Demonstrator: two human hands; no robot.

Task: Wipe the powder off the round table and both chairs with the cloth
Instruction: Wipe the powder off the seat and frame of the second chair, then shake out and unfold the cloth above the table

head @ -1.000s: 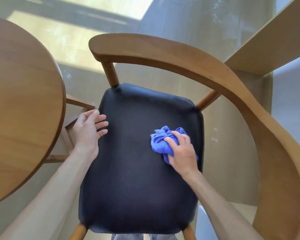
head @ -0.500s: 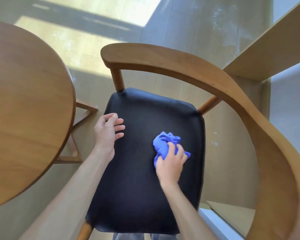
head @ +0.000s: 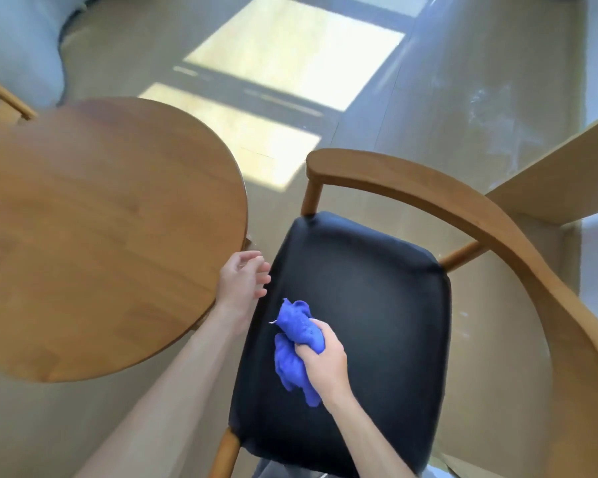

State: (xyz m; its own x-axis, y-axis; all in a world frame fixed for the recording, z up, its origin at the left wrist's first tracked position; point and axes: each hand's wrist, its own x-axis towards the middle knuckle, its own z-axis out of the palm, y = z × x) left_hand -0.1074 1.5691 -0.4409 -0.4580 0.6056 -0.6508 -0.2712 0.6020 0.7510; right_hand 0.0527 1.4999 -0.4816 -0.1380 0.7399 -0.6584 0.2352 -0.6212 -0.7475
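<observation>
While my right hand (head: 325,360) clutched the bunched cloth (head: 296,353) over the chair seat (head: 359,305), my left hand (head: 242,284) hung loose; seat and tabletop (head: 101,229) looked seemingly powder-free, second chair unseen.

Your right hand (head: 325,365) grips bunched blue cloth (head: 296,350) over black chair seat (head: 370,305). Your left hand (head: 240,286), fingers relaxed, hangs between seat and round table (head: 101,229).

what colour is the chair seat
Black, on the chair seat under the blue cloth, seen in the head view.
</observation>
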